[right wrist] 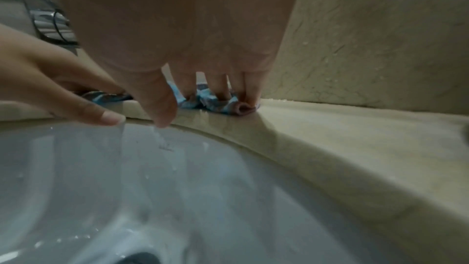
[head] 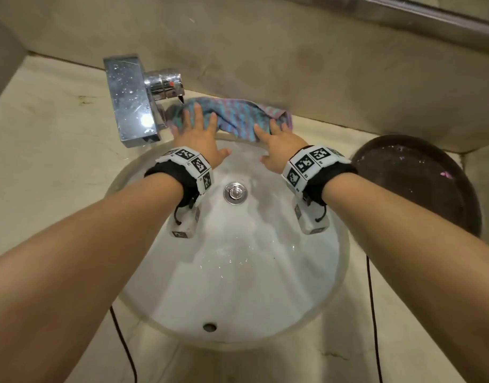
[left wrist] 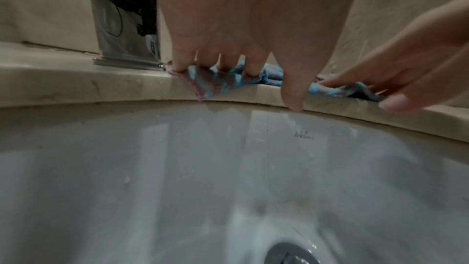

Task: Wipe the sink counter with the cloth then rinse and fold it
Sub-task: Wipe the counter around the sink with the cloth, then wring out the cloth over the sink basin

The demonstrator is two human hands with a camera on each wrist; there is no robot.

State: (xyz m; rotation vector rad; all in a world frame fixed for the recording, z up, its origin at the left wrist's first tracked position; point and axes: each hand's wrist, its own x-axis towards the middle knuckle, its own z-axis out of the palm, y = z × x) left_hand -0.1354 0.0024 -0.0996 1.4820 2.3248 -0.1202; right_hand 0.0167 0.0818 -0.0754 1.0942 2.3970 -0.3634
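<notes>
A beige, mottled stone backsplash wall (head: 307,51) rises behind the basin area. A metal-edged ledge (head: 431,12) runs diagonally across the upper right corner. A chrome rectangular faucet (head: 130,100) stands at the rear left. A dark brown round bowl (head: 420,183) sits at the right. Lighting is dim and warm.

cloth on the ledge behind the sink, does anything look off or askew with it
Somewhat. The cloth lies bunched and rumpled, not flat or folded, on the counter strip between basin and wall. One corner droops over the counter edge toward the basin, under the left hand. The right hand presses its other end. No spill or damage shows.
</notes>
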